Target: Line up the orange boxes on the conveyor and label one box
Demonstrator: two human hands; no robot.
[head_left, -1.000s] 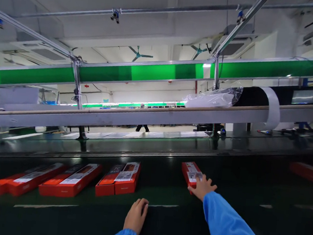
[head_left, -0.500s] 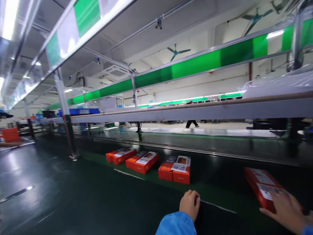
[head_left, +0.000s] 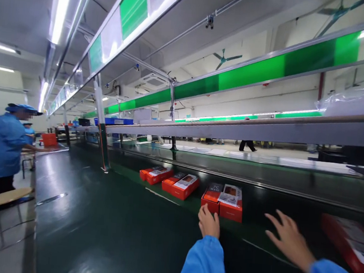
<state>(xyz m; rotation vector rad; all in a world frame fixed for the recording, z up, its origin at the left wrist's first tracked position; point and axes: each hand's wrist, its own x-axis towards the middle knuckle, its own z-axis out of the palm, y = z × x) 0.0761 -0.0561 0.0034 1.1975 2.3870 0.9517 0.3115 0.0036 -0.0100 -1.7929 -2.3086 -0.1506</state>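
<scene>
Left hand (head_left: 209, 223) loosely curled, empty, just short of paired orange cardboard boxes (head_left: 223, 202) on dark green belt (head_left: 112, 224). Right hand (head_left: 288, 240) hovering, fingers (head_left: 277, 218) spread wide, empty

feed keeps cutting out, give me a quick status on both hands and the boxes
Left hand curled, empty, just short of the nearest orange boxes. Right hand open, fingers spread above the belt, touching nothing. Another orange box far right. Path between unobstructed.

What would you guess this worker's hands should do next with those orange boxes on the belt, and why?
Probably close the left hand on the nearest pair of orange boxes. Its fingers sit right at the near edge of that pair, while the right hand hovers open over bare belt, apart from the box at the right edge.
</scene>
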